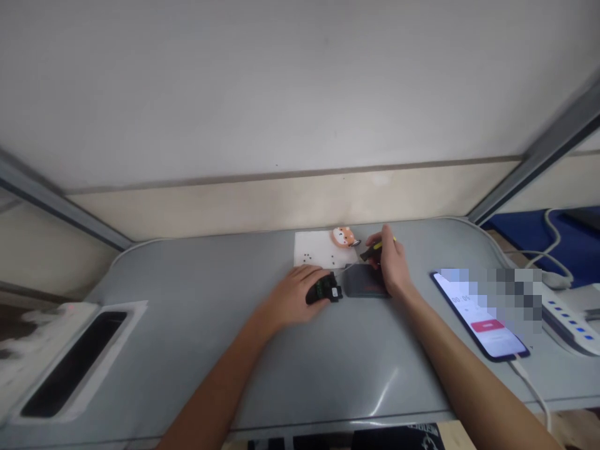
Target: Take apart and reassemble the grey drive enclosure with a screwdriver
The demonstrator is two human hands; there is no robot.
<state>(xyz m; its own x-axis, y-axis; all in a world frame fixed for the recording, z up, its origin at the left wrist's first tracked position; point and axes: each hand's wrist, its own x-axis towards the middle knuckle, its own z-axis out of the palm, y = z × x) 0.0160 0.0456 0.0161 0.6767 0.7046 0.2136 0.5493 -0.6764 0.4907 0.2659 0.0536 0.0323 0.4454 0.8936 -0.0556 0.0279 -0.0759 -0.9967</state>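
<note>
My left hand is closed around a small black device with a green circuit board, low over the grey table. In my right hand is a screwdriver with a black and yellow handle; its thin shaft points left toward the device. Whether the tip touches the device is too small to tell. Beneath the right hand lies a dark flat rectangular case. Just behind, several tiny dark screws are scattered on a white sheet of paper, with an orange and white animal-face case at its right corner.
A lit phone charges on the right by a white power strip. On the left lies a white box with a black panel. Grey metal posts and a wall bound the table's back.
</note>
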